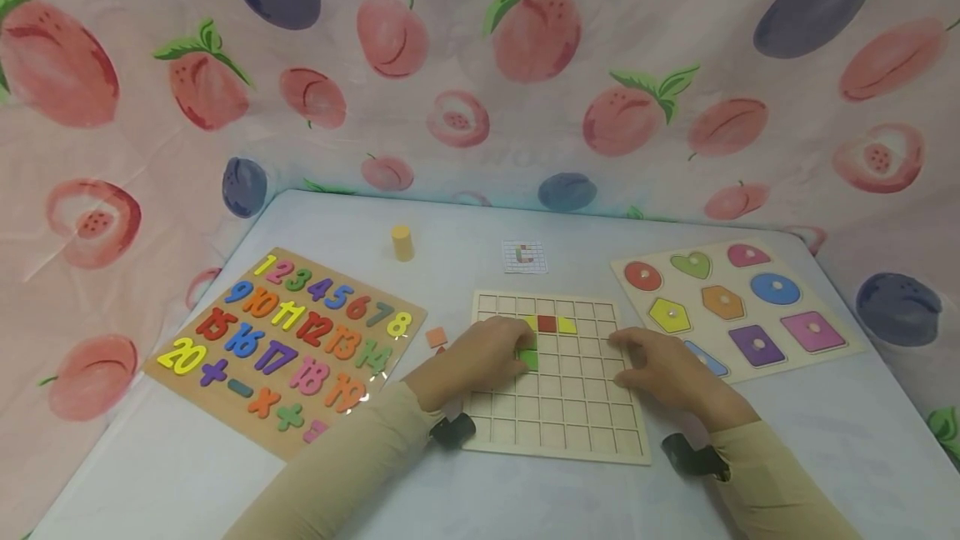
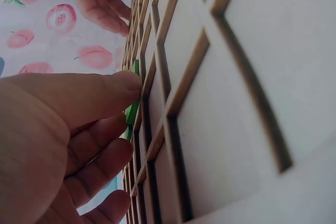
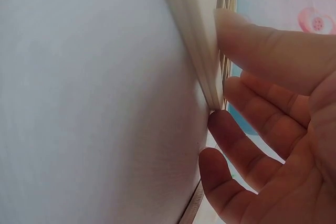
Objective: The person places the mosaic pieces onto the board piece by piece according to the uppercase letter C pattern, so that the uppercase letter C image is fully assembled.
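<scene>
A wooden grid board [image 1: 562, 407] lies on the table. My left hand [image 1: 491, 352] reaches over its left half and pinches a green square tile [image 2: 132, 111] between thumb and fingers, low over the cells. Beyond those fingers, a red tile [image 1: 547, 324] sits in the grid with a yellow tile [image 1: 567, 326] to its right; another yellow tile [image 1: 532, 322] is partly hidden by the hand. At the board's right edge, my right hand [image 1: 663, 365] rests its thumb and fingertips against the rim, fingers loosely bent.
Left lies a number puzzle board [image 1: 300, 390]; right, a shape puzzle board [image 1: 705, 336] with knobs. Behind the grid are a pattern card [image 1: 523, 257] and a yellow cylinder [image 1: 402, 243]. A loose orange tile [image 1: 437, 337] lies left of the grid, near a partly covered red piece.
</scene>
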`<state>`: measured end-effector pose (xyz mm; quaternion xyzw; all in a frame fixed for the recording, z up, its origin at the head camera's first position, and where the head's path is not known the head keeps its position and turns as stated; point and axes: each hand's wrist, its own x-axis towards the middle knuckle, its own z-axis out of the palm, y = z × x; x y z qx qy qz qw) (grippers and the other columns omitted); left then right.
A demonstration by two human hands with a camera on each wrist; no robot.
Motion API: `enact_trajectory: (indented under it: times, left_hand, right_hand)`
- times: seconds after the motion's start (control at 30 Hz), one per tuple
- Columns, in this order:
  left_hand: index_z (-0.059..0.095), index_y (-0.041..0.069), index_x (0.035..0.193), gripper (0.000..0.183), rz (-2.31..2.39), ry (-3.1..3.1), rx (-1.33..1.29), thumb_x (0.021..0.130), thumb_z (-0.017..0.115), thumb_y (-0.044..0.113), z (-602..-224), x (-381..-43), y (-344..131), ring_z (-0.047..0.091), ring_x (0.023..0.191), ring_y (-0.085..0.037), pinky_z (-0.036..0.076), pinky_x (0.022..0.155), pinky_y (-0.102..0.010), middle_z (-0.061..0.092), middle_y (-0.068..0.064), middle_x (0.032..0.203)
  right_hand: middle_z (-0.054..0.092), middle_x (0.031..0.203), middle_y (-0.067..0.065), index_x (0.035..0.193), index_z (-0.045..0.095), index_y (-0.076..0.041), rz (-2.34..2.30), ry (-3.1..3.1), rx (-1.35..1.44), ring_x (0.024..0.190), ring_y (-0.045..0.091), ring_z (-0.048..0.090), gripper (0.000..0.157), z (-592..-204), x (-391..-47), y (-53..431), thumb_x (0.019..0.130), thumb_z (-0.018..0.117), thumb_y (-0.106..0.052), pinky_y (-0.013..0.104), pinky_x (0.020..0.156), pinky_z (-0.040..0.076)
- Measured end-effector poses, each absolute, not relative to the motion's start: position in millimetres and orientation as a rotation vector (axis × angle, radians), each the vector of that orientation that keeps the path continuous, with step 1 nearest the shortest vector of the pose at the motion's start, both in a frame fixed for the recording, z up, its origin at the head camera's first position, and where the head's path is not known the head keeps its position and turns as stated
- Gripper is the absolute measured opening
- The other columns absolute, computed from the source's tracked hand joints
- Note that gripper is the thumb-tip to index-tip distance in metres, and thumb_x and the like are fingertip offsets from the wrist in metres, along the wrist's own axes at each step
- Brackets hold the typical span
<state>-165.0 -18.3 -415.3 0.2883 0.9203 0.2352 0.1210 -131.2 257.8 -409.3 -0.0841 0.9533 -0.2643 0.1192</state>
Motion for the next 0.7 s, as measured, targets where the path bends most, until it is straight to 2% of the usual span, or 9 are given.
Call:
enact_trajectory:
  times: [0.43, 0.7]
  left_hand:
    - [0.068, 0.011, 0.121, 0.033, 0.714, 2.676, 0.818, 0.089, 0.075, 0.018, -416.1, -165.3, -19.0, 0.059, 0.101, -0.011, 0.048, 0.093, -0.03, 0.067, 0.003, 0.11]
    - [0.069, 0.012, 0.116, 0.03, 0.734, 2.694, 0.845, 0.089, 0.076, 0.022, -415.4, -165.6, -19.8, 0.059, 0.096, -0.011, 0.049, 0.089, -0.03, 0.066, 0.004, 0.103]
  right_hand:
    - [0.054, 0.141, 0.02, 0.135, 0.06, -0.004, -0.78, 2.782, -0.238, 0.13, 0.043, 0.046, 0.056, -408.8, -130.9, 257.3, 0.082, 0.079, -0.013, 0.061, 0.103, 0.039]
    - [0.055, 0.14, 0.02, 0.134, 0.06, -0.004, -0.778, 2.785, -0.237, 0.131, 0.044, 0.046, 0.056, -409.0, -131.0, 256.5, 0.082, 0.079, -0.013, 0.062, 0.103, 0.038]
